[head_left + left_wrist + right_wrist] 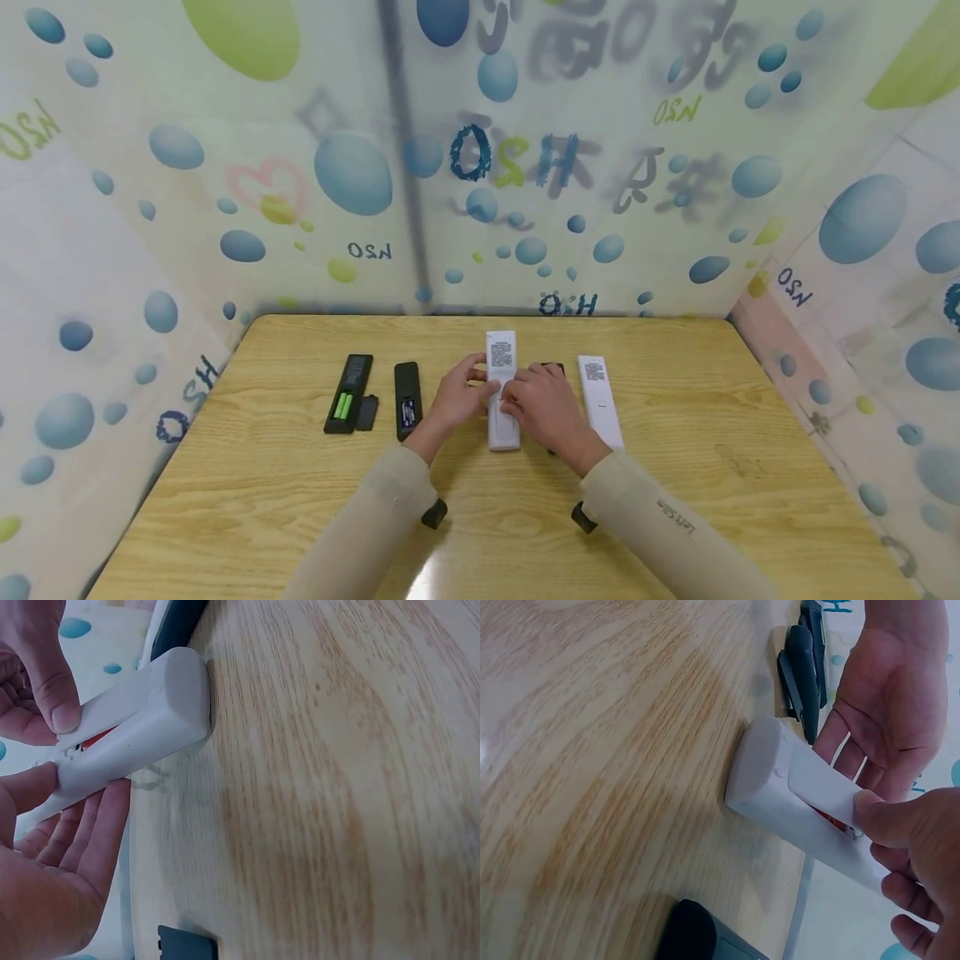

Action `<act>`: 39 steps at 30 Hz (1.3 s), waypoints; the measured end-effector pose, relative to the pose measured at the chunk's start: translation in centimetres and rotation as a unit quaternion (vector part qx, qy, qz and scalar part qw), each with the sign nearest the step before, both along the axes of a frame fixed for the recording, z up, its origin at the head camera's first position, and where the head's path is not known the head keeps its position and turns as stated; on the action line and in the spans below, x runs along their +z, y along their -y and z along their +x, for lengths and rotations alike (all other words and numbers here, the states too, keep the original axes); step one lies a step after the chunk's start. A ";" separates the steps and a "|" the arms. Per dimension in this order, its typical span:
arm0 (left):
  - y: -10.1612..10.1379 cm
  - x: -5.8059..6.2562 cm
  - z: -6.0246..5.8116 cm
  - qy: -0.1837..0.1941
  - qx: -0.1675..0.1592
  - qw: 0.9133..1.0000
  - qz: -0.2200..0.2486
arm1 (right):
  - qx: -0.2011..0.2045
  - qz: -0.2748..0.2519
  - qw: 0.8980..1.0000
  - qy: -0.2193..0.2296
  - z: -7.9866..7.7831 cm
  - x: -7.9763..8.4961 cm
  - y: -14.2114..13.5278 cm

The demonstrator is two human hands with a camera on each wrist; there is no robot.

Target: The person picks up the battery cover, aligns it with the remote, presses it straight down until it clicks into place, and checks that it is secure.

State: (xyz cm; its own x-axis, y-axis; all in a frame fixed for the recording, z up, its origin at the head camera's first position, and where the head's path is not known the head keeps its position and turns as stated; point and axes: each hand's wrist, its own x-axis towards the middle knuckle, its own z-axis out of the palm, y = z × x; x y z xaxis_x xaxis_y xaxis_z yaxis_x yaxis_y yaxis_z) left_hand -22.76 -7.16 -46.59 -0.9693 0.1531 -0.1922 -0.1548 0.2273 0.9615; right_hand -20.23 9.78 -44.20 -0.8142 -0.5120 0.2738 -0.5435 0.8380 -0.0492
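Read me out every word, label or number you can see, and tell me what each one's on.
"O2H", apparently "H2O" mirrored: patterned backdrop, repeated.
"Let's Slim", probably; the print is small: right sleeve.
Label on the held white remote: too small to read.
Label on the other white remote: too small to read.
Grey characters on the backdrop: too blurred.

In the head view, bright, even light is spread over the counter (787,517), and white glare is reflected nearer the wearer than the left hand (459,393). Dimmer, bluish wrist views are given; beside that hand's fingertips, a faint shadow is cast by the white remote control (161,705).
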 end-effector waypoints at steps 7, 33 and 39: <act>-0.1 0.1 0.1 -0.004 -0.004 1.000 -0.004 | -0.012 -0.004 1.000 0.004 -0.1 -0.3 0.1; 0.0 0.3 0.4 -0.009 0.000 1.000 -0.001 | -0.092 0.050 0.993 0.054 0.5 0.3 -0.9; 0.1 0.2 0.3 -0.008 -0.003 1.000 -0.007 | -0.115 0.092 0.986 0.080 0.4 -0.4 -0.8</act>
State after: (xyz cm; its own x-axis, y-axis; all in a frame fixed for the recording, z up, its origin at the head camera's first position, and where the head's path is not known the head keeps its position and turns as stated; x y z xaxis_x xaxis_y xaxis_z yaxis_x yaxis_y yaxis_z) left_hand -22.44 -7.21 -46.43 -0.9715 0.1561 -0.1784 -0.1376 0.2416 0.9606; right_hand -19.81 10.62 -44.56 -0.9397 -0.3379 0.0525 -0.3358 0.9409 0.0444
